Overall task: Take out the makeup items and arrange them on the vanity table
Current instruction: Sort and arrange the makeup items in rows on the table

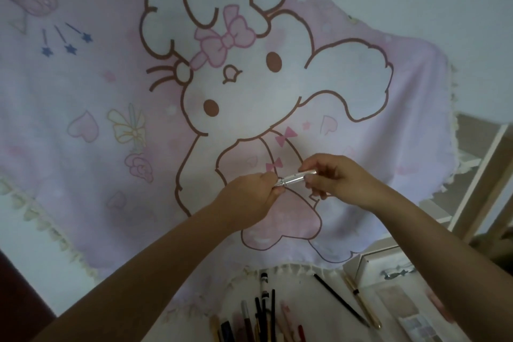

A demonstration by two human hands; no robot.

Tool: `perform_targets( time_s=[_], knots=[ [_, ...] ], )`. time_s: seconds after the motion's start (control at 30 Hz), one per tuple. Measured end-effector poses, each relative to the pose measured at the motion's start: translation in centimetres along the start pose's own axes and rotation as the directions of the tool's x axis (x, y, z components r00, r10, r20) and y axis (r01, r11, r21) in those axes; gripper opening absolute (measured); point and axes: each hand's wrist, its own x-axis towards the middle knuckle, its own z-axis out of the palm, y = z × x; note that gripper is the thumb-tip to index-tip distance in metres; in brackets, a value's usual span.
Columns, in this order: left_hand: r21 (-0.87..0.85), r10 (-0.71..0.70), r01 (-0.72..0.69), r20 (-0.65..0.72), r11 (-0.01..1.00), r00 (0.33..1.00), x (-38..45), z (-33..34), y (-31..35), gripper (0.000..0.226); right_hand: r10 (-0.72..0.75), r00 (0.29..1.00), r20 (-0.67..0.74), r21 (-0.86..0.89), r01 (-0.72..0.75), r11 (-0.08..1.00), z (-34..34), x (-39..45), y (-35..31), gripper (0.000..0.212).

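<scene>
Slim silver makeup tube (295, 177) pinched between left hand (251, 197) and right hand (337, 178), above pencils (263, 314) on the table

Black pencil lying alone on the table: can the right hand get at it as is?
Probably not yet: the right hand and left hand both grip the silver tube. The black pencil itself lies uncovered below.

dim, flat indoor light | cool bluish-pink cast | no hard shadows, no glare | soft and slightly blurred throughout | pens (263, 316) at bottom edge smeared | wide-angle bending at edges, cloth (83, 119) border curved
</scene>
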Motion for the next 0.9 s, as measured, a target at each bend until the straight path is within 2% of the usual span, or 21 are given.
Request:
perform_targets(
  time_s=[0.07,0.13,0.2,0.27,0.3,0.33,0.4,0.47,0.53,0.6,0.63,0.7,0.8,0.9],
  knots=[
    [-0.002,-0.011,0.011,-0.001,1.000,1.000,0.2,-0.1,-0.1,0.030,-0.034,0.999,0.012,0.096,0.032,0.995,-0.5,-0.1,0.2,0.035],
    [0.000,-0.004,0.004,-0.010,1.000,1.000,0.2,-0.1,-0.1,0.031,0.003,0.999,0.050,0.161,-0.011,0.987,-0.5,0.0,0.2,0.036],
    [0.000,0.006,-0.006,-0.028,1.000,1.000,0.2,0.0,0.0,0.031,0.041,0.998,0.054,0.077,-0.045,0.996,-0.2,0.2,0.1,0.015],
    [0.013,0.017,-0.016,-0.031,1.000,0.999,0.2,0.2,0.2,0.031,0.038,0.999,0.019,-0.105,-0.036,0.994,-0.2,0.3,0.1,0.026],
    [0.018,0.015,-0.015,-0.024,1.000,1.000,0.3,0.1,0.2,0.031,0.014,1.000,0.016,-0.107,-0.012,0.994,-0.3,0.4,0.2,0.024],
    [0.013,0.009,-0.008,-0.022,1.000,1.000,0.4,0.1,0.2,0.031,-0.001,1.000,0.013,-0.073,0.002,0.997,-0.4,0.4,0.0,0.020],
    [-0.001,-0.011,0.011,-0.021,1.000,1.000,0.6,-0.1,-0.1,0.031,-0.030,0.999,0.017,0.057,0.029,0.998,-0.8,0.4,0.1,0.027],
    [-0.001,-0.014,0.014,-0.011,1.000,1.000,0.7,-0.4,-0.2,0.031,0.022,1.000,0.022,0.162,-0.025,0.987,-0.8,0.4,-0.1,0.025],
    [-0.013,-0.006,0.006,-0.014,1.000,1.000,0.7,-0.4,-0.1,0.028,0.074,0.997,0.020,0.108,-0.076,0.991,-0.6,0.6,-0.2,0.013],
    [-0.044,-0.005,0.004,-0.031,0.999,1.000,0.6,-0.3,0.0,0.023,0.085,0.996,0.010,0.002,-0.085,0.996,-0.5,0.7,0.0,0.025],
    [-0.055,-0.001,-0.001,-0.036,0.999,0.999,0.5,-0.2,0.0,0.022,0.069,0.998,0.006,-0.006,-0.069,0.998,-0.5,0.6,0.1,0.024],
    [-0.057,0.031,-0.036,-0.085,0.998,0.996,0.3,-0.1,0.0,0.021,0.020,1.000,-0.005,0.026,-0.020,0.999,-0.5,0.5,0.4,0.024],
    [0.072,0.163,-0.150,-0.226,0.986,0.961,0.0,-0.1,-0.1,0.014,0.022,1.000,-0.004,0.113,-0.021,0.993,-0.3,0.4,0.9,0.028],
    [0.170,0.234,-0.188,-0.317,0.967,0.919,0.1,0.3,0.0,0.014,0.020,1.000,-0.019,0.068,-0.018,0.997,0.1,0.4,1.2,0.021]
  ],
)
